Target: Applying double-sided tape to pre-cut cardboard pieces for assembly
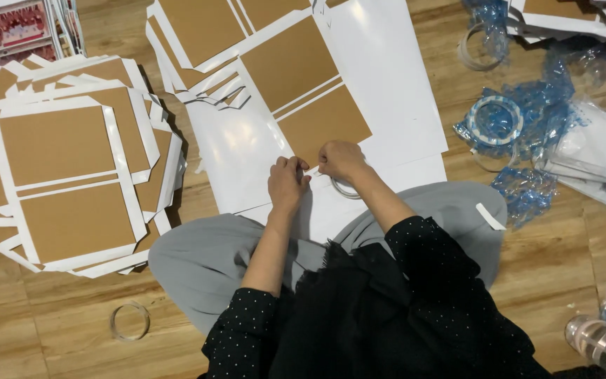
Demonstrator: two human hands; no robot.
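I sit on a wooden floor with a large white sheet (387, 84) spread before my knees; brown cardboard panels (289, 63) are glued on it. My left hand (287, 184) and my right hand (340, 158) meet at the sheet's near edge, just below the lowest brown panel (324, 123). Both pinch a thin white strip (311, 170) between their fingertips. A tape ring (345, 188) lies under my right wrist, partly hidden.
A tall stack of finished white-and-brown sheets (64, 161) sits at the left. An empty tape ring (130, 321) lies on the floor near my left knee. Blue plastic wrappers and a tape roll (496, 121) litter the right side. A loose white strip (490, 216) rests on my right knee.
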